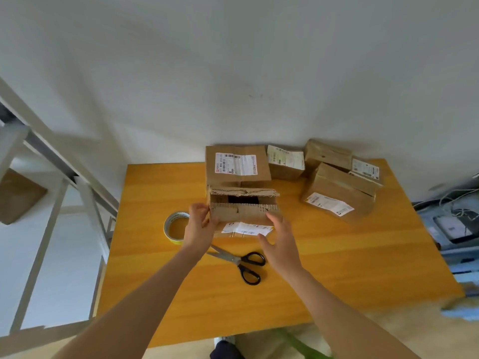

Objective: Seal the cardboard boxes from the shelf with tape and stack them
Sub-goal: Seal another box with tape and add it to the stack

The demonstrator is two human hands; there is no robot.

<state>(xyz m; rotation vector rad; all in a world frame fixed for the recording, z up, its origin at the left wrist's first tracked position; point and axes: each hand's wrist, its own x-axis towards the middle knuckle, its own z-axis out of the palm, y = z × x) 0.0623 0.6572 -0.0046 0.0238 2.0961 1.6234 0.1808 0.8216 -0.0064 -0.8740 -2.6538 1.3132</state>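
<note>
A cardboard box (pixel 243 212) with torn, half-open top flaps stands near the middle of the yellow wooden table (pixel 337 268). My left hand (pixel 199 225) grips its left edge. My right hand (pixel 281 242) rests against its right front face with fingers relaxed. Directly behind it stands a taller closed box (pixel 237 167) with a white label. A roll of tape (pixel 176 228) lies just left of my left hand. Black-handled scissors (pixel 242 263) lie on the table in front of the box.
Several more labelled boxes (pixel 337 193) are piled at the table's back right against the white wall. A metal shelf frame (pixel 51 161) stands to the left with a box (pixel 18 195) on it. Cables and devices (pixel 453 224) sit on the right.
</note>
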